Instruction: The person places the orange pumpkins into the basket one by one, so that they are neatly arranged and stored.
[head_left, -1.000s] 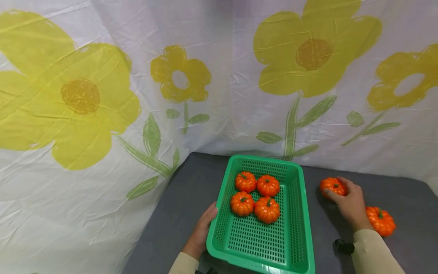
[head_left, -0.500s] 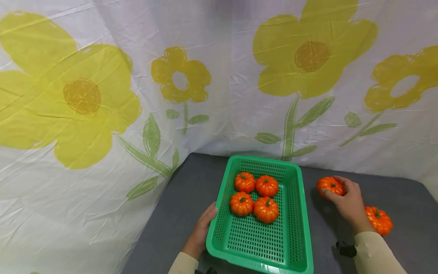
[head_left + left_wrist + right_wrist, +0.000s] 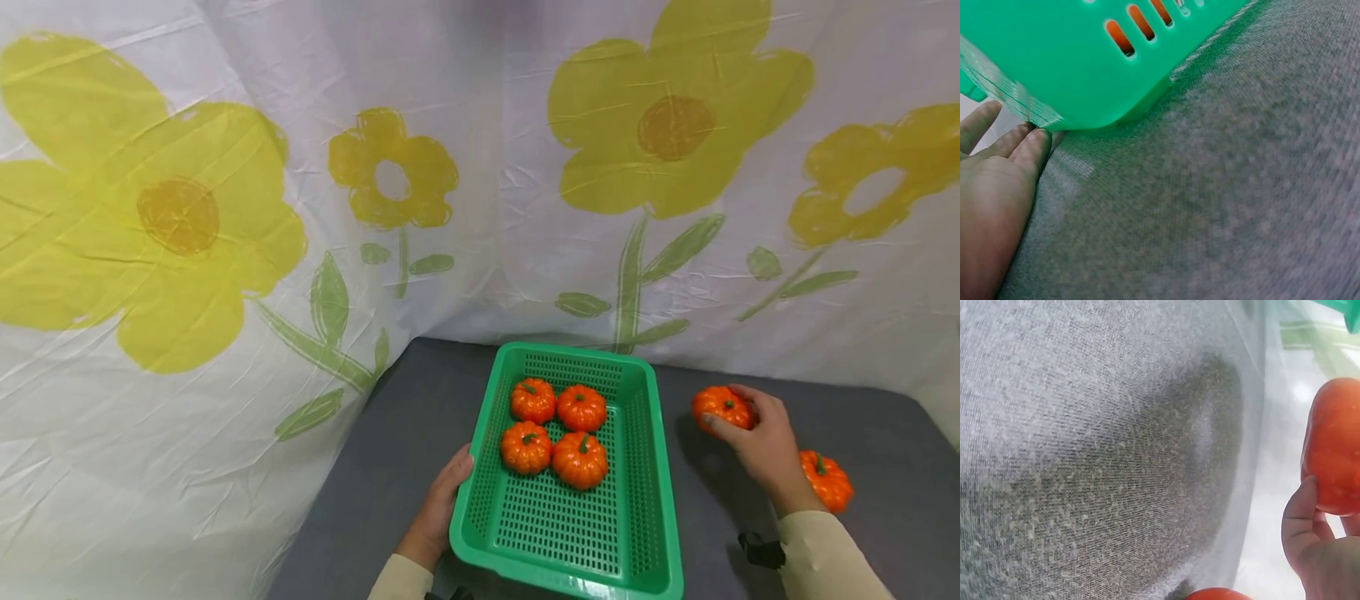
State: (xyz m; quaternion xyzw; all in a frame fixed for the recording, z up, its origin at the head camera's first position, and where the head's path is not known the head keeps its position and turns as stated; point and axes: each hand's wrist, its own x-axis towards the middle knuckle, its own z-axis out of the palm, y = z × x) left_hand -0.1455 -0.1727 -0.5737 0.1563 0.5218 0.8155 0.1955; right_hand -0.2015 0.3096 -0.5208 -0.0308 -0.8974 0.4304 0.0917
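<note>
Backdrop: a white cloth (image 3: pixel 480 267) printed with yellow flowers hangs behind the work area and along its left side.

Bench: the dark grey bench (image 3: pixel 390 450) bears all the items below.

Container: a green basket (image 3: pixel 641 483) with slotted walls and floor sits on the bench. Its front portion is bare.

Hands: the left hand (image 3: pixel 442 496) lies against the basket's left side, fingers extended; the left wrist view shows fingertips touching the outside near the base. Judged adequate to steady it; light inward pressure would suffice. The right hand (image 3: pixel 767 442), well apart beyond the basket's right side, has thumb and fingers curled round one pumpkin.

Pumpkins: six, orange, of similar size. The held pumpkin (image 3: pixel 722 404) appears raised above the bench, judging by the right wrist view. Four basket pumpkins (image 3: pixel 580 460) stand grouped in two rows of two, towards the back and left. The spare pumpkin (image 3: pixel 827 482) rests on the bench, partly hidden by the right wrist.

Stem: the held pumpkin's green stem faces up, and should stay so.

Handling advice: keep thumb and fingers on opposite flanks, since the glossy skin may slip. Any passage over the basket's right wall calls for height enough to clear the rim; any setting-down should be gentle, away from the grouped four.
</note>
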